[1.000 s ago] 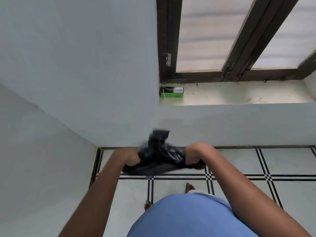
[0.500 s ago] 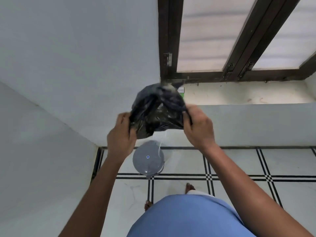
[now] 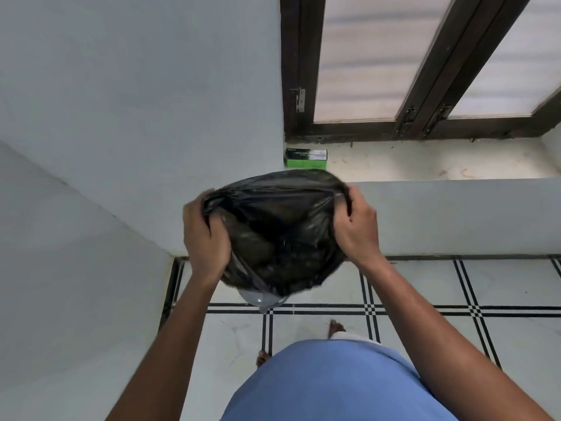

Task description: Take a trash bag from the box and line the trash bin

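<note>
A black trash bag (image 3: 279,235) is spread open and ballooned between my two hands, mouth toward me, at chest height. My left hand (image 3: 205,235) grips its left rim and my right hand (image 3: 358,226) grips its right rim. Under the bag only a sliver of the grey trash bin (image 3: 261,300) shows on the floor; the bag hides the rest of it. The green and black trash bag box (image 3: 306,158) sits on the window ledge at its left end, just beyond the bag.
A pale wall corner stands to the left and a low ledge wall (image 3: 455,217) runs ahead. A dark-framed window (image 3: 425,129) is above the ledge. The floor (image 3: 440,287) has white tiles with black lines. My bare feet stand close behind the bin.
The bag went from a crumpled bunch to a wide inflated opening. My hands moved apart and a little lower, and the bag now covers the bin that showed half a second ago.
</note>
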